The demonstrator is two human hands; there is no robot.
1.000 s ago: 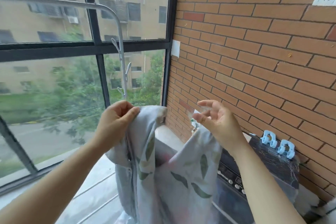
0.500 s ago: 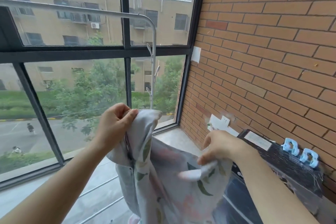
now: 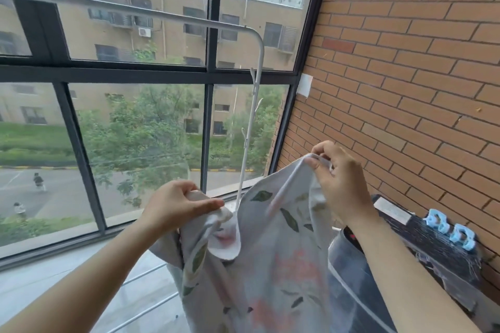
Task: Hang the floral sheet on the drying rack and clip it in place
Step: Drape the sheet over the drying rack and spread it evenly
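The floral sheet (image 3: 273,257), pale with green leaves and pink flowers, hangs between my two hands in front of me. My left hand (image 3: 178,205) grips a bunched edge of it at centre. My right hand (image 3: 338,178) pinches another edge, raised higher at the right. The white drying rack (image 3: 162,12) has its top bar running across the window above both hands, bending down into an upright with small hooks. Two light blue clips (image 3: 449,227) sit on a dark appliance at the right, away from both hands.
A brick wall (image 3: 405,62) closes the right side. Black-framed windows (image 3: 208,73) stand behind the rack. The dark appliance (image 3: 433,251) stands against the wall below my right arm. Lower rack rails (image 3: 143,276) run near the floor at left.
My right hand has taken an edge of the sheet and lifted it up and to the right, spreading the cloth. My left hand has dropped slightly. The view has tilted up toward the rack bar.
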